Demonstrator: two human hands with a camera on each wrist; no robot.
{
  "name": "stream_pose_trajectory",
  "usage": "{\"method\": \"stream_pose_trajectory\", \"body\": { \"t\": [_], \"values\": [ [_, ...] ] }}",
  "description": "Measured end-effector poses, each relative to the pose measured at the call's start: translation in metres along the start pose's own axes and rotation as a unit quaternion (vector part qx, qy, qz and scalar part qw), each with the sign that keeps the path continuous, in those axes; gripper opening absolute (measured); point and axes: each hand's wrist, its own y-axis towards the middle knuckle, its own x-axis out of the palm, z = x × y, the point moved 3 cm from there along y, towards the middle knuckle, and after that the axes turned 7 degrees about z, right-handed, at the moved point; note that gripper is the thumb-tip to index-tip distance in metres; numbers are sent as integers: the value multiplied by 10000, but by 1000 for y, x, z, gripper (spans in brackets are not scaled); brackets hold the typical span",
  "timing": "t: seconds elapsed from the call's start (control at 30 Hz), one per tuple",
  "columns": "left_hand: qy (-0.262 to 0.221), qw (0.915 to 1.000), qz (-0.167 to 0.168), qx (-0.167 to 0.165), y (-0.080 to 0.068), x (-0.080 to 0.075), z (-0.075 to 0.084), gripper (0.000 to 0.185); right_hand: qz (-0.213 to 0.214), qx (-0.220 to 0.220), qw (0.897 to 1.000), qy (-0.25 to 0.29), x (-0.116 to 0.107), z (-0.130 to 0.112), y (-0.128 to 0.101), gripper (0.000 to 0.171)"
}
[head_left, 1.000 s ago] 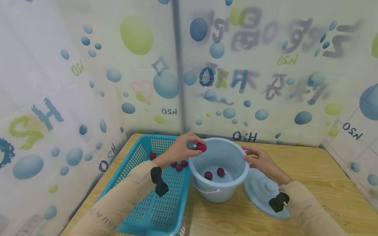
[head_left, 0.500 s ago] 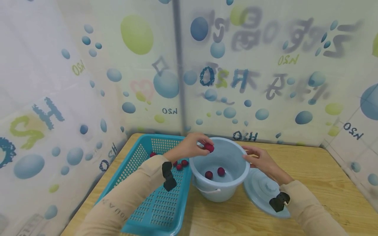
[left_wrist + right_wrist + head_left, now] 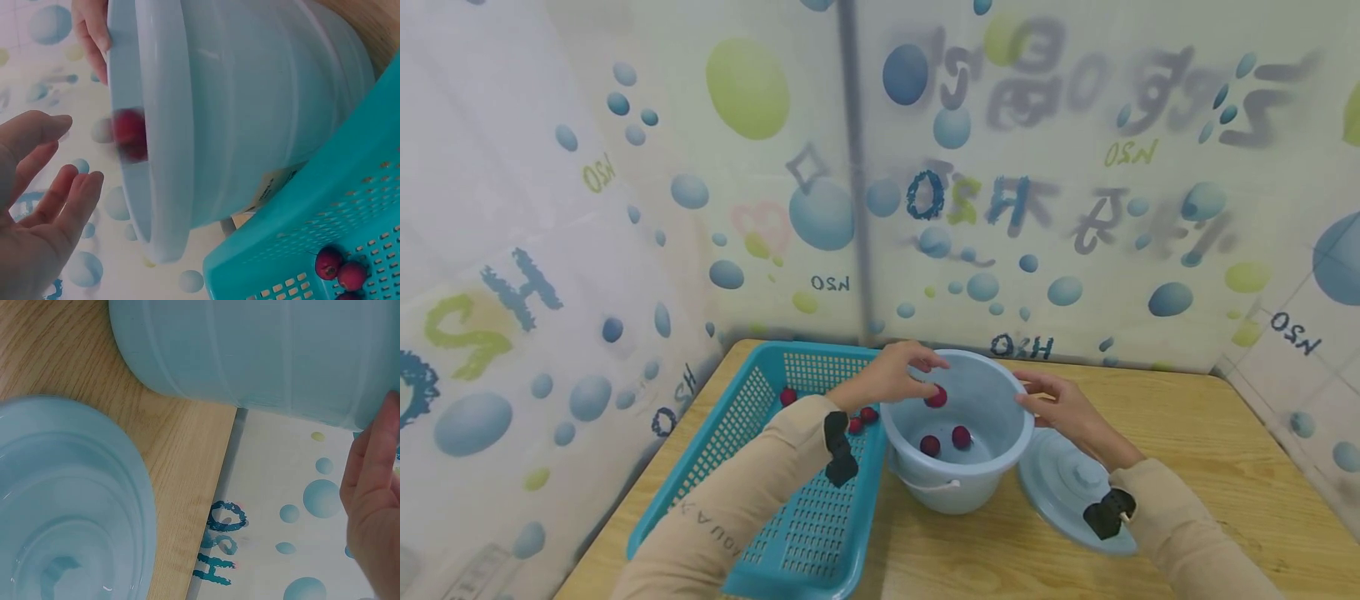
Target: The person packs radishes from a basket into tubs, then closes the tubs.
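Note:
Over the light blue bucket point(image 3: 951, 494) my left hand point(image 3: 897, 372) has its fingers spread and holds nothing. A small round dark red fruit point(image 3: 130, 134) is in mid-air just past those fingers, blurred, at the bucket's mouth. Two like it, one of them this red fruit point(image 3: 961, 437), lie on the bucket's bottom. My right hand point(image 3: 1063, 410) grips the bucket's right rim between thumb and fingers. To the left stands a turquoise perforated basket point(image 3: 867, 508) with several more red fruits point(image 3: 352, 275), partly hidden by my left arm.
The bucket's blue lid point(image 3: 1060, 492) lies on the wooden table point(image 3: 1187, 433) to the right, under my right forearm. A white handle point(image 3: 928, 486) hangs at the bucket's front. Behind the table is a patterned wall covering point(image 3: 1075, 208).
My left hand moved right from above the basket's edge to over the bucket, then let go of the red fruit, which has dropped a little. The right hand stayed at the rim.

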Motion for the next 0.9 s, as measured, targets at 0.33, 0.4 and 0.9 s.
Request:
{"method": "stream_pose_trajectory", "body": {
  "t": [0.33,0.4,0.9],
  "values": [
    [-106,9997,32,-200,0,-2,-5,36,-38,-24,10000,7,0,1,1,58],
    [-129,9997,57,-207,-1,-3,-7,36,-27,-31,10000,-10,0,1,1,58],
    [-413,9959,770,-227,-24,-33,-28,30,-7,22,10000,-14,1,-2,-1,58]
  ]
}}
